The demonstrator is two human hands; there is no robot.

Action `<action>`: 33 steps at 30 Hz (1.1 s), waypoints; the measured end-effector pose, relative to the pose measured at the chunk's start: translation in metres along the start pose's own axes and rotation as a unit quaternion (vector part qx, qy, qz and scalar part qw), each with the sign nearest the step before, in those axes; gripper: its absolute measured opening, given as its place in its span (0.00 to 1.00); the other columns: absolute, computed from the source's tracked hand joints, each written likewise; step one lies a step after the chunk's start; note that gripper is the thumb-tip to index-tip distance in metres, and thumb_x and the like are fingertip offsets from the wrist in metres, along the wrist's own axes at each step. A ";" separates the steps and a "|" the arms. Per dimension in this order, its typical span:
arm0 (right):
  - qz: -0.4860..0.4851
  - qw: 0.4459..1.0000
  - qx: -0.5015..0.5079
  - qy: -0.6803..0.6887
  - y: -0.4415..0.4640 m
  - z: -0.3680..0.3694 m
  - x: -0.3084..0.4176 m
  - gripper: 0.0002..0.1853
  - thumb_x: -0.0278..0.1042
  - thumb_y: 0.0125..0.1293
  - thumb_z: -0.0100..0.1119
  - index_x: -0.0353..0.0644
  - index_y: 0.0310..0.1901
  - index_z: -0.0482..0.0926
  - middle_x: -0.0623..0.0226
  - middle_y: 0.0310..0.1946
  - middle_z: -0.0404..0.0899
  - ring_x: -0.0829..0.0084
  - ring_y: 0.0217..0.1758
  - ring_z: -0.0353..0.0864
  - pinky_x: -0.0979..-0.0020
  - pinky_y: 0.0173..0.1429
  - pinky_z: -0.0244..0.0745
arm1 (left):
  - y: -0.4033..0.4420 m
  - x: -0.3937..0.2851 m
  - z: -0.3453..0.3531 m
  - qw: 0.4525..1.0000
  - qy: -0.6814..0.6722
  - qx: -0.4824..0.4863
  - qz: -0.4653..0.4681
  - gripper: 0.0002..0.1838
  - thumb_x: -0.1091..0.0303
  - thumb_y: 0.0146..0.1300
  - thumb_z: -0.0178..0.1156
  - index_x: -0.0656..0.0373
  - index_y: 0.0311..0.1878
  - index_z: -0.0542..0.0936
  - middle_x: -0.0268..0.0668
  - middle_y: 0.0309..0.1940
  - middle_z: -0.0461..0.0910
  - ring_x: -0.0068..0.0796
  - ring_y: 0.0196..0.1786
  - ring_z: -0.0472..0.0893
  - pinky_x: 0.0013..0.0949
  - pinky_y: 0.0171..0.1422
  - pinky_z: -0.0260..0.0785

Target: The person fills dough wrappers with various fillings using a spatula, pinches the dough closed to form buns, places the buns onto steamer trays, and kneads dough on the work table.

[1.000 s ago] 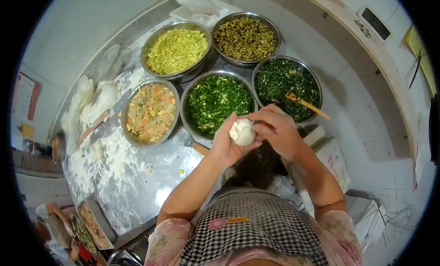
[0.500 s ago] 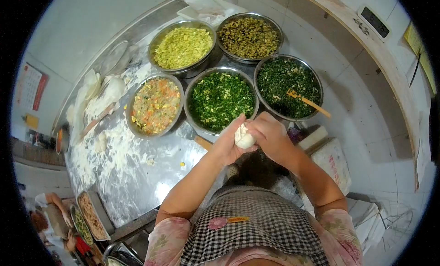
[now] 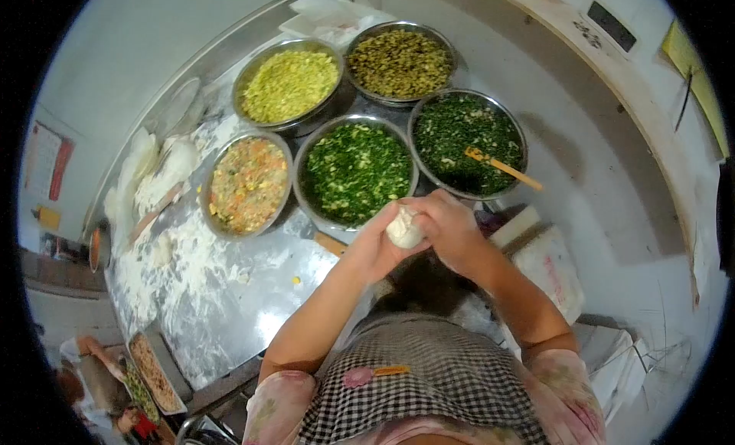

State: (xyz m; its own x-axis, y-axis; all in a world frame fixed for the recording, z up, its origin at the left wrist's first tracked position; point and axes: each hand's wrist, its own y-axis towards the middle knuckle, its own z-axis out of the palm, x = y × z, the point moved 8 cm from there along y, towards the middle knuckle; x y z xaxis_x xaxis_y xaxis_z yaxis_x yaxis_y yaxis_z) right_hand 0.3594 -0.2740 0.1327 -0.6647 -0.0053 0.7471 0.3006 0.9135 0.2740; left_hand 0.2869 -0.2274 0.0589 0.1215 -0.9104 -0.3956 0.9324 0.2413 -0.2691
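Note:
A white dough bun (image 3: 403, 229) is held between my two hands, just in front of the bowls. My left hand (image 3: 377, 246) cups it from the left and below. Fingers of my right hand (image 3: 450, 229) close on its upper right side; the exact fingertip contact is partly hidden. Directly beyond my hands stands a steel bowl of chopped greens with pale bits (image 3: 356, 169). To its right, a bowl of darker chopped greens (image 3: 467, 139) has a wooden-handled utensil (image 3: 505, 169) resting in it.
Farther back are bowls of yellow-green filling (image 3: 291, 85) and brownish filling (image 3: 400, 62); an orange-flecked filling (image 3: 249, 186) is at left. Flour covers the steel table (image 3: 230, 315), where a rolling pin (image 3: 157, 211) lies. Another person (image 3: 99, 376) is at lower left.
The bowls and table have shifted slightly left in view as my head turns. My hands stay around the bun, and its gathered top has turned slightly.

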 end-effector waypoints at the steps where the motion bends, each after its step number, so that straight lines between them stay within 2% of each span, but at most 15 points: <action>1: 0.002 1.000 0.006 -0.016 0.000 0.000 0.002 0.18 0.40 0.57 0.57 0.43 0.48 0.75 0.58 0.36 0.73 0.56 0.42 0.75 0.59 0.46 0.71 | 0.001 0.000 -0.003 1.000 0.004 0.006 0.002 0.24 0.49 0.69 0.40 0.60 0.52 0.69 0.39 0.45 0.76 0.33 0.48 0.77 0.41 0.50 0.74; 5: -0.017 0.996 0.044 -0.073 0.000 0.005 0.005 0.18 0.43 0.55 0.59 0.45 0.47 0.76 0.60 0.37 0.73 0.58 0.44 0.74 0.60 0.46 0.71 | 0.002 0.003 -0.011 1.000 0.016 0.002 -0.006 0.24 0.49 0.69 0.39 0.60 0.54 0.68 0.39 0.47 0.75 0.33 0.49 0.76 0.40 0.52 0.72; 6: -0.024 0.997 0.030 -0.072 -0.001 0.007 -0.001 0.16 0.40 0.55 0.60 0.46 0.45 0.77 0.62 0.37 0.73 0.59 0.43 0.75 0.61 0.45 0.72 | 0.000 0.002 -0.007 0.999 0.030 -0.029 0.002 0.25 0.49 0.69 0.39 0.59 0.56 0.67 0.39 0.48 0.74 0.32 0.49 0.76 0.41 0.53 0.70; 9: -0.034 0.997 -0.005 -0.071 -0.002 0.009 -0.010 0.12 0.37 0.55 0.59 0.43 0.41 0.77 0.61 0.36 0.73 0.58 0.41 0.75 0.61 0.43 0.72 | 0.003 0.004 -0.013 1.000 0.011 -0.021 -0.019 0.22 0.49 0.68 0.44 0.57 0.54 0.68 0.37 0.50 0.73 0.32 0.52 0.75 0.40 0.57 0.69; 12: 0.009 0.999 0.008 -0.053 -0.001 0.023 -0.029 0.11 0.34 0.55 0.58 0.41 0.39 0.75 0.60 0.35 0.74 0.58 0.40 0.76 0.60 0.43 0.73 | 0.010 0.012 -0.026 0.998 0.006 -0.025 -0.049 0.21 0.50 0.68 0.44 0.56 0.54 0.67 0.37 0.50 0.72 0.33 0.52 0.74 0.42 0.57 0.69; 15: 0.008 0.996 0.024 -0.087 0.001 0.032 -0.036 0.10 0.33 0.56 0.57 0.39 0.38 0.74 0.58 0.34 0.74 0.57 0.41 0.76 0.59 0.44 0.73 | 0.017 0.016 -0.040 0.996 -0.010 -0.061 -0.060 0.22 0.49 0.67 0.45 0.56 0.54 0.67 0.38 0.51 0.73 0.34 0.53 0.74 0.43 0.57 0.69; 18: 0.004 0.992 0.109 -0.065 0.011 0.037 -0.053 0.11 0.32 0.56 0.56 0.40 0.41 0.74 0.57 0.35 0.74 0.56 0.42 0.76 0.59 0.45 0.72 | 0.019 0.016 -0.047 0.990 0.010 -0.119 -0.070 0.25 0.48 0.67 0.43 0.57 0.57 0.68 0.40 0.49 0.74 0.38 0.51 0.75 0.40 0.56 0.68; 20: 0.036 0.990 0.028 -0.136 0.029 0.002 -0.077 0.11 0.32 0.58 0.54 0.41 0.42 0.75 0.57 0.36 0.75 0.55 0.43 0.75 0.58 0.46 0.72 | 0.021 0.012 -0.053 0.992 0.007 -0.108 -0.067 0.25 0.48 0.66 0.44 0.57 0.56 0.68 0.42 0.48 0.75 0.40 0.51 0.75 0.41 0.55 0.69; 21: 0.083 0.981 0.000 -0.175 0.040 -0.022 -0.089 0.11 0.31 0.58 0.55 0.41 0.43 0.77 0.57 0.37 0.75 0.55 0.44 0.75 0.58 0.46 0.71 | 0.021 0.009 -0.056 0.993 0.005 -0.103 -0.066 0.24 0.49 0.66 0.45 0.58 0.56 0.68 0.43 0.47 0.75 0.42 0.50 0.76 0.41 0.54 0.70; 22: 0.068 0.967 -0.064 -0.239 0.039 -0.041 -0.121 0.09 0.31 0.60 0.55 0.41 0.42 0.78 0.57 0.38 0.74 0.56 0.45 0.74 0.60 0.49 0.69 | 0.021 0.007 -0.058 0.993 -0.007 -0.098 -0.067 0.24 0.49 0.66 0.46 0.58 0.56 0.68 0.43 0.47 0.76 0.42 0.50 0.76 0.42 0.55 0.70; 23: 0.148 0.950 -0.075 -0.263 0.041 -0.061 -0.146 0.08 0.30 0.59 0.56 0.42 0.40 0.78 0.58 0.37 0.74 0.58 0.46 0.74 0.60 0.49 0.69 | 0.021 0.004 -0.059 0.993 -0.019 -0.093 -0.067 0.23 0.50 0.65 0.48 0.58 0.55 0.68 0.43 0.47 0.76 0.43 0.51 0.76 0.43 0.55 0.70; 24: 0.188 0.923 -0.071 -0.327 0.041 -0.073 -0.171 0.07 0.29 0.57 0.58 0.43 0.39 0.79 0.59 0.37 0.74 0.59 0.45 0.74 0.60 0.49 0.70 | 0.021 0.002 -0.059 0.993 -0.031 -0.088 -0.066 0.23 0.51 0.65 0.49 0.58 0.55 0.68 0.43 0.47 0.76 0.43 0.51 0.76 0.44 0.56 0.70; 27: 0.181 0.884 -0.034 -0.430 0.051 -0.087 -0.190 0.07 0.31 0.55 0.60 0.43 0.35 0.79 0.59 0.37 0.74 0.57 0.43 0.74 0.59 0.46 0.72 | 0.020 0.000 -0.057 0.995 -0.050 -0.055 -0.069 0.23 0.52 0.65 0.49 0.59 0.55 0.68 0.43 0.47 0.76 0.44 0.51 0.76 0.44 0.56 0.71; 30: 0.216 0.870 0.031 -0.443 0.059 -0.082 -0.200 0.06 0.32 0.56 0.57 0.46 0.35 0.80 0.62 0.37 0.74 0.60 0.46 0.72 0.60 0.50 0.70 | 0.019 -0.002 -0.058 0.995 -0.036 -0.066 -0.060 0.23 0.51 0.66 0.45 0.59 0.57 0.67 0.47 0.47 0.75 0.45 0.51 0.76 0.41 0.52 0.73; 33: 0.206 0.860 0.079 -0.461 0.064 -0.074 -0.212 0.06 0.33 0.57 0.55 0.45 0.35 0.80 0.61 0.37 0.75 0.59 0.45 0.73 0.59 0.50 0.70 | 0.020 -0.003 -0.058 0.996 -0.037 -0.051 -0.058 0.24 0.52 0.67 0.45 0.59 0.57 0.67 0.47 0.48 0.75 0.46 0.51 0.75 0.42 0.54 0.72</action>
State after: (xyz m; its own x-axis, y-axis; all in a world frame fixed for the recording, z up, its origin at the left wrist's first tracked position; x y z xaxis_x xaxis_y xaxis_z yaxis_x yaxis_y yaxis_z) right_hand 0.5705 -0.2445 0.0369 -0.8053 0.5902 -0.0558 0.5924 0.8047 -0.0389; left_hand 0.2858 -0.1999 0.0035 0.0435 -0.9556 -0.2916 0.9029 0.1625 -0.3979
